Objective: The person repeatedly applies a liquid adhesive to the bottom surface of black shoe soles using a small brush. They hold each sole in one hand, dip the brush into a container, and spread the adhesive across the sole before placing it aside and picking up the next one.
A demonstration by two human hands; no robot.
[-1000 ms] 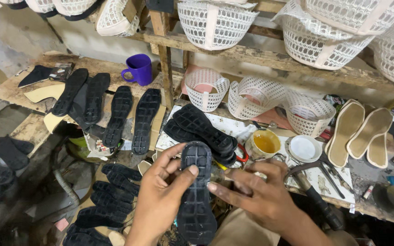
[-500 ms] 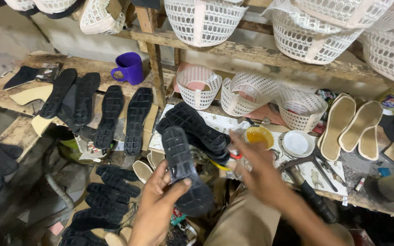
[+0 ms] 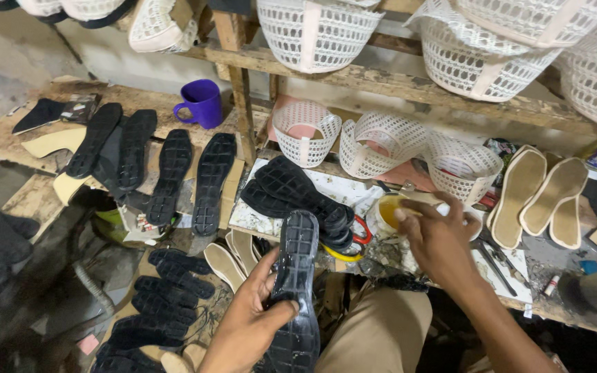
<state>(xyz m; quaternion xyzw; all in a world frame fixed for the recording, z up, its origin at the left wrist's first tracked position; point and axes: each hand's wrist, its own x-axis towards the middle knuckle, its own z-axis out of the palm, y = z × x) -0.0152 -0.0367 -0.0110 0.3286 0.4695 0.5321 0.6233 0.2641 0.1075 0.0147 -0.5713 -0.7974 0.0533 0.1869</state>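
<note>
Gripping black sole (image 3: pixel 296 290) in left hand (image 3: pixel 247 331); right hand (image 3: pixel 437 238) over glue pot (image 3: pixel 390 211).

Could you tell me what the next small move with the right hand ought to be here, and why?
Probably dip into the yellow glue pot and bring the hand back over the sole. The right hand hovers right at the pot, while the left hand holds a black rubber sole upright with its tread facing up, ready to be worked on. Whether the fingers hold a brush is unclear.
</note>
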